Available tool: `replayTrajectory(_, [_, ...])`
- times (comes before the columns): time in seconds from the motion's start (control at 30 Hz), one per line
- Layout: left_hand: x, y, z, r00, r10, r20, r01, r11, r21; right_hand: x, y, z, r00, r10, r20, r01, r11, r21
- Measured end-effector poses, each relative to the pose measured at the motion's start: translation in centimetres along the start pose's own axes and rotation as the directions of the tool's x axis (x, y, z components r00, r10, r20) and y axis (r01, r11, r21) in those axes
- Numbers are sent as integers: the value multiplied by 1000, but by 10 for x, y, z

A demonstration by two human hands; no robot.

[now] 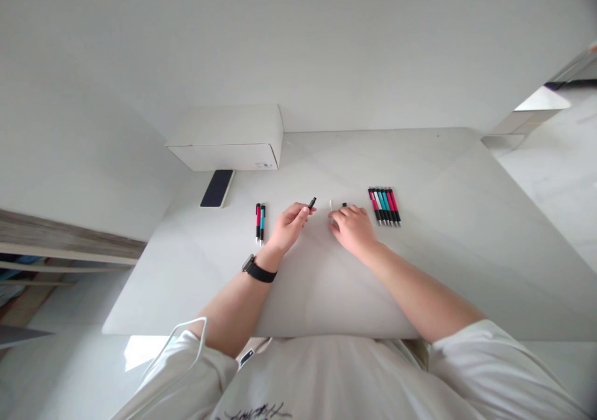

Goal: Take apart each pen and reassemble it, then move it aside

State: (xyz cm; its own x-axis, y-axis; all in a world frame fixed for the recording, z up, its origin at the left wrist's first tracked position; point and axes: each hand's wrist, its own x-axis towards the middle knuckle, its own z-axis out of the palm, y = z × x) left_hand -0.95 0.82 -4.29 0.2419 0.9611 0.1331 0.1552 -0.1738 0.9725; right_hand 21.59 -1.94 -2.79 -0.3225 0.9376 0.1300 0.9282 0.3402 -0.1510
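Observation:
My left hand is closed on a black pen part, whose dark end sticks up past the thumb and forefinger. My right hand rests low over the table, fingers bent. At its thumb and forefinger is a thin white pen refill, its lower part hidden by the fingers. Another small piece with a black end shows just beyond the right fingers, mostly covered by them. Left of my left hand lie a red pen and a teal pen, side by side.
Several pens in red, white and teal lie in a row right of my right hand. A phone lies at the left, before a white box against the wall. The white table has its front edge close to my body.

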Motion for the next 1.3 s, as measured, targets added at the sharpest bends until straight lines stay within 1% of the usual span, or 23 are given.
replayTrajectory(0.2, [1, 1, -2, 1000, 7, -17, -7, 1000, 21, -4, -8, -9, 988, 5, 153, 5, 998, -67])
replayTrajectory(0.3, [0, 2, -3, 1000, 12, -25, -11, 1000, 19, -6, -10, -13, 974, 16, 227, 8, 994, -105])
replayTrajectory(0.4, [0, 2, -3, 999, 9, -37, -9, 1000, 17, -7, -13, -13, 960, 39, 279, -9, 994, -109])
replayTrajectory(0.5, [0, 1, -3, 998, 10, -54, -9, 1000, 23, -5, -11, -15, 953, 59, 298, -50, 998, -38])
replayTrajectory(0.57, [0, 0, -4, 998, 16, -65, -14, 999, 29, -1, -6, -19, 965, 55, 256, -82, 992, 98])
replayTrajectory(0.6, [0, 0, -4, 998, 16, -67, -14, 999, 34, 1, -2, -22, 975, 55, 215, -99, 975, 200])
replayTrajectory(0.63, [0, 0, -4, 998, 16, -65, -13, 999, 40, 4, 1, -24, 984, 65, 167, -117, 938, 325])
replayTrajectory(0.67, [0, -1, -4, 998, 15, -59, -12, 999, 49, 6, 5, -26, 989, 86, 123, -135, 874, 467])
replayTrajectory(0.7, [0, -1, -4, 999, 16, -51, -13, 998, 59, 9, 9, -27, 989, 116, 90, -147, 775, 614])
replayTrajectory(0.73, [0, -1, -4, 999, 20, -40, -17, 997, 70, 12, 11, -27, 986, 152, 68, -151, 644, 750])
replayTrajectory(0.77, [0, -1, -3, 999, 28, -31, -26, 996, 83, 14, 14, -26, 980, 191, 51, -140, 493, 859])
replayTrajectory(0.8, [0, -1, -3, 999, 41, -23, -38, 995, 97, 17, 15, -25, 972, 230, 38, -117, 342, 932])
replayTrajectory(0.83, [0, -2, -2, 998, 54, -16, -52, 992, 111, 19, 16, -23, 963, 269, 26, -84, 210, 974])
replayTrajectory(0.87, [0, -2, -1, 998, 68, -10, -66, 990, 124, 20, 16, -21, 953, 303, 15, -50, 111, 993])
replayTrajectory(0.9, [0, -2, -1, 997, 81, -4, -79, 987, 137, 21, 16, -19, 944, 329, 7, -24, 46, 999])
replayTrajectory(0.93, [0, -1, 0, 996, 91, 1, -91, 985, 149, 21, 15, -17, 938, 347, 5, -9, 9, 1000])
replayTrajectory(1.0, [-1, -1, 1, 994, 107, 10, -107, 980, 168, 21, 14, -14, 934, 358, 8, -5, -9, 1000])
replayTrajectory(1.17, [-2, 4, 1, 991, 132, 33, -136, 969, 207, 21, 11, -8, 941, 337, -4, -17, 57, 998])
replayTrajectory(1.3, [-2, 8, 1, 989, 138, 48, -145, 966, 215, 21, 11, -3, 947, 320, -19, -12, 94, 996])
